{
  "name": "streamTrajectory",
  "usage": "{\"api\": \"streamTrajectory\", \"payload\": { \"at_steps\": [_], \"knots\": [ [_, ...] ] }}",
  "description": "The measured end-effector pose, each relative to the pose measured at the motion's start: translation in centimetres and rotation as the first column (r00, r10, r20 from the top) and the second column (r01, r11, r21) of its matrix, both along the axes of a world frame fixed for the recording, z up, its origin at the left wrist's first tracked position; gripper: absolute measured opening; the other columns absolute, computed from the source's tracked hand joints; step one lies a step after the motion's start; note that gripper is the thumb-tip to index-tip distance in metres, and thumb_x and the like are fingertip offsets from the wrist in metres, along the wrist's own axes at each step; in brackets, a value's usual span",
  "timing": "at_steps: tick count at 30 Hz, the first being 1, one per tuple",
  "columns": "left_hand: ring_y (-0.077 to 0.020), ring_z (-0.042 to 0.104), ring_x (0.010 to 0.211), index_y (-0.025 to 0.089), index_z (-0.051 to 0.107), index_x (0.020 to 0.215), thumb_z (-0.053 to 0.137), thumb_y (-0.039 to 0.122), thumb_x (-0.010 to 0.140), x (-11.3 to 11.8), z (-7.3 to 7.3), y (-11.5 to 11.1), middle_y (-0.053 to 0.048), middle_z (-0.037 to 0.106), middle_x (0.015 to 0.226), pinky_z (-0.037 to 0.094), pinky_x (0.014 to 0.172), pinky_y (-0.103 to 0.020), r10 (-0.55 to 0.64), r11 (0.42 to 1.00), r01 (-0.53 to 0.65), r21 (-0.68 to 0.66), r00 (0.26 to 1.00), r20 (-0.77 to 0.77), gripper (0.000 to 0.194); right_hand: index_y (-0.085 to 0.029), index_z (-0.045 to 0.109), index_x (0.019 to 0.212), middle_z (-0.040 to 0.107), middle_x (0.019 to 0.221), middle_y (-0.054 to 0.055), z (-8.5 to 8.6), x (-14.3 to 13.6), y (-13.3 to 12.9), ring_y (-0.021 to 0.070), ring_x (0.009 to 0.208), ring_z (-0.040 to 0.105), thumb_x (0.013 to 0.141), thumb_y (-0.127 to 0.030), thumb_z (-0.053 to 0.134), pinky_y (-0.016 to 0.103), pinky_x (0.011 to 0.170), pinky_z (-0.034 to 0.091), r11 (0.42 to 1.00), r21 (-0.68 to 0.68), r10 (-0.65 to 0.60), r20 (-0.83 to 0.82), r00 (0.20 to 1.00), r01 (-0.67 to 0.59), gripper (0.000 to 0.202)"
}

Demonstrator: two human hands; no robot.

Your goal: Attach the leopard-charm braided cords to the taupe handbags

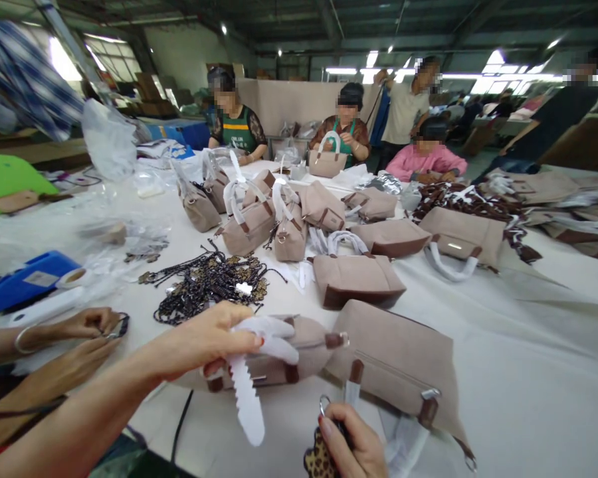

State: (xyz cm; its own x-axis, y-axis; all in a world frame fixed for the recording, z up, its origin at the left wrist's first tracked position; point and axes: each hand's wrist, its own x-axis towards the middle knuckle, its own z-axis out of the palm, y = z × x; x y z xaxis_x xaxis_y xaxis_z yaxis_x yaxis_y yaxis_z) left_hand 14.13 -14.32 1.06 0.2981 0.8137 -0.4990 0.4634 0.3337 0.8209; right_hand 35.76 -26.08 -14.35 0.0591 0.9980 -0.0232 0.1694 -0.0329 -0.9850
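Observation:
My left hand [229, 335] is closed around the white-wrapped handle [272, 332] of a beige handbag [303, 355]. A white strip with a notched edge [248, 398] hangs down from beneath that hand. At the lower middle, my right hand [353, 441] pinches a leopard-print charm [319, 455] with a metal ring [325, 401] standing up from it. Just beyond my right hand, a larger beige handbag [398, 345] with brown tabs lies on its side. A pile of black braided cords with leopard-print charms [214, 279] rests beyond my left hand.
On the left, a co-worker's hands [92, 338] handle a small black cord. More beige handbags [249, 226] stand or lie across the white table [538, 372]. A blue tape dispenser [30, 282] is at the left. Several people work on the far side.

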Motion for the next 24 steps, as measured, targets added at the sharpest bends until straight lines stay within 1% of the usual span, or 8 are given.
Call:
{"api": "streamTrajectory", "payload": {
  "at_steps": [4, 7, 9, 10, 12, 15, 17, 24],
  "knots": [
    [-0.0151, 0.053, 0.052, 0.019, 0.069, 0.064, 0.070, 0.032, 0.061, 0.4, -1.9, 0.2, 0.001, 0.062, 0.055, 0.039, 0.051, -0.021, 0.152, 0.893, -0.055, 0.446, 0.971, -0.184, 0.013, -0.020, 0.057, 0.072, 0.050, 0.062, -0.003, -0.5, -0.7, 1.2, 0.0115, 0.058, 0.048, 0.084, -0.046, 0.048, 0.019, 0.055, 0.041, 0.998, -0.030, 0.056, 0.069, 0.996, -0.054, 0.031],
    [-0.0257, 0.061, 0.084, 0.023, 0.072, 0.087, 0.076, 0.030, 0.058, 0.2, -2.7, -1.6, -0.005, 0.072, 0.085, 0.041, 0.083, -0.032, 0.377, 0.492, -0.078, 0.867, 0.917, -0.132, 0.030, -0.020, 0.057, 0.077, 0.049, 0.065, -0.003, -0.8, -0.9, 1.8, 0.0120, 0.062, 0.048, 0.086, -0.048, 0.045, 0.019, 0.057, 0.040, 0.992, -0.099, 0.087, 0.041, 0.995, -0.083, 0.032],
    [-0.0255, 0.061, 0.090, 0.025, 0.071, 0.095, 0.075, 0.022, 0.061, 0.3, -3.3, -3.7, -0.005, 0.072, 0.092, 0.039, 0.089, -0.032, 0.403, 0.209, -0.005, 0.978, 0.911, -0.081, 0.035, -0.020, 0.056, 0.079, 0.047, 0.064, -0.004, -0.8, -1.0, 2.1, 0.0118, 0.061, 0.046, 0.086, -0.049, 0.043, 0.020, 0.056, 0.039, 0.983, -0.136, 0.123, 0.005, 0.992, -0.121, 0.032],
    [-0.0234, 0.063, 0.087, 0.026, 0.071, 0.095, 0.073, 0.018, 0.064, 0.6, -3.8, -4.8, -0.005, 0.073, 0.091, 0.040, 0.087, -0.029, 0.374, 0.146, 0.031, 0.989, 0.923, -0.084, 0.033, -0.020, 0.055, 0.081, 0.046, 0.064, -0.004, -0.8, -1.0, 2.1, 0.0117, 0.061, 0.046, 0.087, -0.049, 0.043, 0.020, 0.055, 0.038, 0.977, -0.147, 0.154, -0.011, 0.988, -0.154, 0.032],
    [-0.0198, 0.064, 0.080, 0.025, 0.071, 0.091, 0.068, 0.015, 0.068, 1.6, -5.2, -6.4, -0.004, 0.073, 0.086, 0.043, 0.079, -0.025, 0.299, 0.239, 0.058, 0.969, 0.945, -0.130, 0.025, -0.020, 0.055, 0.084, 0.047, 0.065, -0.004, -0.6, -1.2, 2.2, 0.0117, 0.061, 0.046, 0.087, -0.049, 0.043, 0.020, 0.056, 0.038, 0.966, -0.146, 0.209, -0.034, 0.977, -0.211, 0.031],
    [-0.0196, 0.060, 0.068, 0.018, 0.067, 0.075, 0.058, 0.033, 0.075, 3.6, -7.8, -7.0, -0.006, 0.067, 0.073, 0.042, 0.064, -0.028, 0.212, 0.752, 0.002, 0.659, 0.946, -0.244, 0.017, -0.020, 0.055, 0.085, 0.052, 0.067, -0.003, -0.1, -1.7, 2.1, 0.0116, 0.062, 0.047, 0.087, -0.045, 0.043, 0.021, 0.058, 0.038, 0.968, -0.093, 0.232, -0.023, 0.972, -0.234, 0.028],
    [-0.0174, 0.052, 0.059, 0.018, 0.059, 0.062, 0.050, 0.042, 0.075, 4.8, -9.3, -6.4, -0.002, 0.057, 0.060, 0.037, 0.056, -0.028, 0.106, 0.948, -0.032, 0.317, 0.970, -0.220, 0.029, -0.021, 0.056, 0.088, 0.057, 0.072, -0.001, 0.1, -2.0, 1.9, 0.0119, 0.066, 0.051, 0.089, -0.039, 0.043, 0.021, 0.062, 0.039, 0.973, -0.016, 0.231, 0.009, 0.973, -0.231, 0.022],
    [-0.0108, 0.037, 0.048, 0.017, 0.048, 0.050, 0.047, 0.041, 0.061, 5.5, -11.0, -5.0, 0.003, 0.045, 0.047, 0.026, 0.048, -0.024, 0.065, 0.996, -0.064, -0.068, 0.998, 0.018, 0.027, -0.023, 0.054, 0.101, 0.061, 0.086, 0.002, 0.3, -2.3, 1.1, 0.0136, 0.077, 0.060, 0.088, -0.017, 0.045, 0.022, 0.070, 0.046, 0.922, 0.203, 0.277, 0.248, 0.928, -0.329, 0.017]
  ]
}}
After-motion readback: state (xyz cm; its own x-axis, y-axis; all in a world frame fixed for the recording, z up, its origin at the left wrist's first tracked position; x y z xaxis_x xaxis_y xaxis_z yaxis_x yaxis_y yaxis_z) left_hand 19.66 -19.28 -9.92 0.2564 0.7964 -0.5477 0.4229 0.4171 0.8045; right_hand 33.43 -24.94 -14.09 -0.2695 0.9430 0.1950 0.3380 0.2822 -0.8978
